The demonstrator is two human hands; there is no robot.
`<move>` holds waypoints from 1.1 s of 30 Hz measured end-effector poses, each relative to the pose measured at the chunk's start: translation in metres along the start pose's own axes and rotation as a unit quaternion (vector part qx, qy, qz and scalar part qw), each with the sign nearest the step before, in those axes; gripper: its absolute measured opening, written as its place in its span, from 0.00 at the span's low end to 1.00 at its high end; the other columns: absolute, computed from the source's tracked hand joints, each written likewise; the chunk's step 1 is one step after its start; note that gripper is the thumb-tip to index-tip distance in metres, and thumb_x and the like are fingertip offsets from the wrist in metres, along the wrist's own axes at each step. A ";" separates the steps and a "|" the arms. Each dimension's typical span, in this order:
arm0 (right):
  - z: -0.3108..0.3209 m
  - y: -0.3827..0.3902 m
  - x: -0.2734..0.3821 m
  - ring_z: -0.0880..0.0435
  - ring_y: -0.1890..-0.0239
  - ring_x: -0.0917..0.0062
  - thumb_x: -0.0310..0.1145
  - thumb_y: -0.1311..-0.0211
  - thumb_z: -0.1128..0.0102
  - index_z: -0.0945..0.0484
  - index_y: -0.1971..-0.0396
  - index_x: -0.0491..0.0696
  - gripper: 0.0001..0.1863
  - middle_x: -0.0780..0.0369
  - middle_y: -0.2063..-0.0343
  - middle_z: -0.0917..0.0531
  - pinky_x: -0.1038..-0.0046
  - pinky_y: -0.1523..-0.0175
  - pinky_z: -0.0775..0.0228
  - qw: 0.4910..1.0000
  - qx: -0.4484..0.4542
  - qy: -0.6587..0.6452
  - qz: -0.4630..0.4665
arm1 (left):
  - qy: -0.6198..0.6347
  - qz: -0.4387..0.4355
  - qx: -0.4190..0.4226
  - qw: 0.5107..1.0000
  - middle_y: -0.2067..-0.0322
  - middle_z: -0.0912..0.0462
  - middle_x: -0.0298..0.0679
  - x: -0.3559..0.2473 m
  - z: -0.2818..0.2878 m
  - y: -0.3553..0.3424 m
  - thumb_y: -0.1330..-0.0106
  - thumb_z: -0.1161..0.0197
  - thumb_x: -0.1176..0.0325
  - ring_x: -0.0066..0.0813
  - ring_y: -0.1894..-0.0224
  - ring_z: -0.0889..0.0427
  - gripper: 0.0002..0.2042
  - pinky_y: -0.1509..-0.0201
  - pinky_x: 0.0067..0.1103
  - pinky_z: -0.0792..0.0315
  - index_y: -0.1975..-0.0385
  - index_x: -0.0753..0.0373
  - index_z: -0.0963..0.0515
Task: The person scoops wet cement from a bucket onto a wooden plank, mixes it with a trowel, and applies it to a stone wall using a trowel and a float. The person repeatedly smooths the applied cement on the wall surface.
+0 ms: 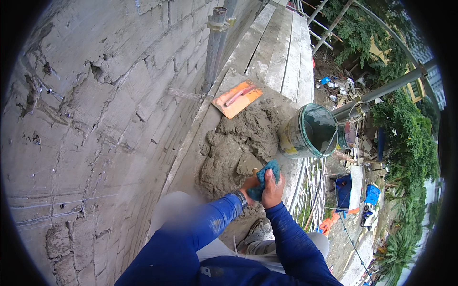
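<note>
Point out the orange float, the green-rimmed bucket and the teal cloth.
Orange float (pixel 240 95): head view, on its handle.
Green-rimmed bucket (pixel 291 137): head view, on its outer wall.
Teal cloth (pixel 262 177): head view, on its middle folds.

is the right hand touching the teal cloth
Touching; the head view shows the right hand closed on the teal cloth, with no gap between them.

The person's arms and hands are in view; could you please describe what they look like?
The left sleeve and right sleeve are long and deep blue, with pale smears. Beside the left cuff is a dark wristband, possibly a watch. The left hand and right hand wear no gloves.
</note>
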State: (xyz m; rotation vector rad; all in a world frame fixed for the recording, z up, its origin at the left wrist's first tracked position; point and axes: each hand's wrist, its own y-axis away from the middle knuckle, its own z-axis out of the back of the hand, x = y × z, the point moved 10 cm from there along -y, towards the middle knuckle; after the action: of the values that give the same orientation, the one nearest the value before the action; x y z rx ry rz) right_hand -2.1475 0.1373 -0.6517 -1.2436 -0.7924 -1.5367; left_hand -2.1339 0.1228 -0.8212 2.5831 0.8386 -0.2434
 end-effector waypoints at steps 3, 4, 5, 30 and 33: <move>0.004 -0.003 -0.007 0.28 0.72 0.82 0.51 0.29 0.45 0.25 0.70 0.43 0.23 0.67 0.76 0.24 0.76 0.65 0.35 0.998 -0.045 0.052 -0.010 | 0.012 0.039 0.007 0.999 0.48 0.21 0.36 0.002 -0.004 0.004 0.24 0.47 0.58 0.28 0.46 0.21 0.15 0.40 0.24 0.28 0.44 0.57 0.27; -0.013 -0.001 0.000 0.28 0.72 0.82 0.51 0.29 0.44 0.25 0.70 0.43 0.23 0.66 0.76 0.24 0.76 0.65 0.34 0.999 0.002 0.032 0.016 | -0.013 -0.023 0.011 1.000 0.49 0.20 0.36 -0.010 -0.004 0.009 0.24 0.47 0.57 0.29 0.48 0.20 0.15 0.43 0.25 0.27 0.45 0.57 0.26; -0.021 -0.001 -0.002 0.28 0.71 0.82 0.51 0.29 0.44 0.24 0.69 0.42 0.23 0.67 0.76 0.24 0.76 0.63 0.33 0.999 0.037 0.019 0.019 | -0.036 -0.082 0.020 0.996 0.51 0.20 0.36 -0.019 -0.010 0.013 0.25 0.47 0.57 0.29 0.50 0.20 0.14 0.46 0.25 0.25 0.47 0.56 0.25; 0.081 -0.070 -0.099 0.16 0.72 0.77 0.58 0.31 0.44 0.19 0.61 0.38 0.31 0.61 0.75 0.16 0.74 0.65 0.23 0.916 0.267 0.131 -0.271 | -0.008 0.143 -0.089 0.986 0.70 0.26 0.38 0.019 -0.057 0.064 0.32 0.37 0.64 0.27 0.73 0.26 0.12 0.72 0.23 0.31 0.58 0.57 0.33; 0.074 0.029 -0.135 0.17 0.64 0.73 0.57 0.28 0.48 0.22 0.57 0.40 0.30 0.58 0.64 0.16 0.70 0.55 0.22 0.862 0.263 -0.099 -0.422 | -0.144 0.158 -0.029 0.976 0.71 0.27 0.36 0.050 -0.079 0.044 0.33 0.37 0.65 0.25 0.74 0.25 0.13 0.74 0.21 0.30 0.56 0.58 0.33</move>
State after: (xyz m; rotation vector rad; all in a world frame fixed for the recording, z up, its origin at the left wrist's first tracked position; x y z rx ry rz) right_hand -2.0946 0.2326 -0.7645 -0.6460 -1.9296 -1.6645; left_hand -2.0646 0.1510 -0.7504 2.4982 0.3213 -0.4757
